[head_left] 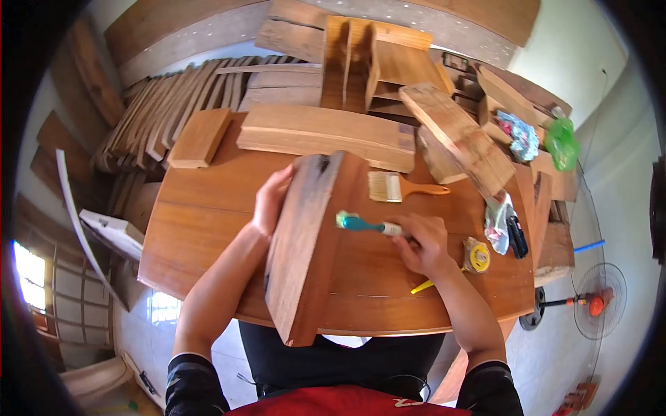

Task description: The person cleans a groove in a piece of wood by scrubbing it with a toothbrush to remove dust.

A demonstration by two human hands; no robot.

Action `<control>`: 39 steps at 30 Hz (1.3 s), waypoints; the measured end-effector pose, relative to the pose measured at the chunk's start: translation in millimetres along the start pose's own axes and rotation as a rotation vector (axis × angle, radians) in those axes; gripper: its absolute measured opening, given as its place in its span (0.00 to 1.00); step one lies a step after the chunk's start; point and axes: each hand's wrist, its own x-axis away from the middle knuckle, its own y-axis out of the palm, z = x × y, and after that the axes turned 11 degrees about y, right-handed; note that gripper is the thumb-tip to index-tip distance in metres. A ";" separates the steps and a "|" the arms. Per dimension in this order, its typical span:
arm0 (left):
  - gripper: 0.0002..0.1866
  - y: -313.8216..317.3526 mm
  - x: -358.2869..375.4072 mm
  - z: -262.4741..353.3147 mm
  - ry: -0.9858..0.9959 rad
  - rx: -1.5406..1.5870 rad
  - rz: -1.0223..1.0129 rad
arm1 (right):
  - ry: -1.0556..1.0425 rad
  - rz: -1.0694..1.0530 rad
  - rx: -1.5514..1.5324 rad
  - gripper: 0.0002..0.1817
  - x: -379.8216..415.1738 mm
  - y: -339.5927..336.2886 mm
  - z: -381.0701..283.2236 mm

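Observation:
My left hand is wrapped round the far left edge of a thick wooden board, which stands tilted on its edge over the table's front. The board has a pale, weathered broad face with a dark patch near the top, and a redder narrow side. In my right hand is a toothbrush with a teal neck and pale bristles, its head close to the board's reddish side. A wide paintbrush with an orange handle lies beyond the toothbrush. Just right of my right hand sits a yellow tape measure.
The brown wooden table carries a long plank, a short block and a slanted plank. At the right lie a black-handled tool and a plastic bag. Behind stands a wooden shelf unit; a fan is at right.

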 end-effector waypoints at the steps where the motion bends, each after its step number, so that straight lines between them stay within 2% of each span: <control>1: 0.42 1.5 -2.4 -4.5 0.039 -0.032 0.000 | -0.038 0.020 -0.054 0.08 -0.8 7.0 -1.6; 2: 0.45 2.8 -3.5 -10.4 0.068 -0.062 0.001 | 0.025 0.063 -0.046 0.08 -0.7 10.6 -0.9; 3: 0.49 18.1 1.3 -3.3 -0.001 -0.103 0.058 | 0.091 0.105 -0.032 0.08 -0.8 10.4 2.2; 4: 0.48 6.6 -5.0 -5.5 -0.034 -0.110 -0.011 | 0.155 0.151 -0.013 0.08 -1.7 10.1 4.0; 5: 0.47 -12.4 -15.8 -11.2 -0.064 -0.118 -0.085 | 0.306 0.170 -0.033 0.05 -4.0 10.1 1.5; 6: 0.46 -11.7 -16.4 -8.3 -0.086 -0.125 -0.157 | 0.268 0.152 -0.032 0.05 -4.8 9.1 -1.9; 7: 0.45 -4.6 -15.6 -10.5 -0.089 -0.169 -0.011 | 0.228 0.131 -0.036 0.04 -4.1 8.9 -6.2; 8: 0.45 -4.2 -17.1 -12.1 -0.098 -0.168 -0.028 | 0.189 0.111 -0.042 0.04 -1.7 10.5 -10.0; 10: 0.46 -12.8 -23.1 -14.8 -0.114 -0.168 -0.060 | 0.202 0.147 -0.084 0.07 0.4 15.4 -14.9; 11: 0.47 -17.9 -22.9 -17.1 -0.107 -0.125 -0.151 | 0.204 0.174 -0.087 0.08 -0.3 13.5 -18.3; 13: 0.47 2.0 -13.2 -10.5 -0.094 -0.193 -0.123 | 0.287 0.162 -0.098 0.12 0.7 9.7 -17.5; 14: 0.48 8.2 -9.7 -9.5 -0.091 -0.222 -0.110 | 0.207 0.086 -0.067 0.13 3.0 6.9 -14.9; 15: 0.49 0.0 -11.9 -7.0 -0.111 -0.274 -0.305 | 0.122 0.010 -0.034 0.13 3.8 4.2 -11.5; 17: 0.50 -7.3 -13.6 -13.0 -0.129 -0.309 -0.344 | -0.011 -0.161 -0.032 0.14 4.5 1.8 -12.5; 20: 0.55 -20.8 -19.3 -18.9 -0.163 -0.356 -0.380 | -0.211 -0.177 0.046 0.14 -1.2 -1.7 -39.3; 21: 0.55 -23.2 -21.2 -19.9 -0.165 -0.354 -0.381 | -0.196 -0.196 0.040 0.11 0.3 -6.3 -29.8; 24: 0.58 -15.8 -14.6 -17.4 -0.095 -0.332 -0.367 | 0.015 -0.045 0.116 0.10 0.7 -4.5 -1.8; 25: 0.59 -6.1 -11.9 -16.1 -0.034 -0.298 -0.321 | -0.004 0.043 0.059 0.11 -1.2 4.4 -3.9; 26: 0.60 -0.1 -9.4 -13.5 0.030 -0.264 -0.274 | -0.091 -0.029 0.110 0.13 -1.4 4.3 -12.0; 27: 0.62 -0.3 -11.4 -6.4 -0.050 -0.186 -0.283 | -0.180 -0.101 0.157 0.14 -2.4 1.2 -29.2; 28: 0.61 -2.4 -14.3 -4.5 -0.040 -0.143 -0.285 | -0.267 -0.174 0.203 0.16 -1.6 2.8 -41.7; 29: 0.61 -4.2 -18.1 -5.1 -0.030 -0.099 -0.286 | -0.329 -0.196 0.105 0.21 0.3 13.5 -44.3; 32: 0.59 -2.1 -17.2 -2.7 -0.025 -0.056 -0.231 | -0.235 -0.114 0.154 0.22 3.7 15.6 -40.4; 33: 0.59 -1.4 -16.5 -1.2 -0.027 -0.055 -0.207 | -0.091 -0.055 0.191 0.24 6.3 15.1 -36.0; 36: 0.57 -3.1 -18.6 -0.6 0.008 -0.168 -0.242 | -0.189 -0.072 0.233 0.26 9.4 11.0 -34.7; 37: 0.57 -1.4 -18.2 -2.1 0.033 -0.181 -0.236 | -0.329 -0.095 0.247 0.26 10.4 13.1 -42.1; 39: 0.56 0.3 -16.2 -2.3 0.075 -0.219 -0.225 | -0.355 -0.201 0.178 0.26 6.2 13.1 -47.9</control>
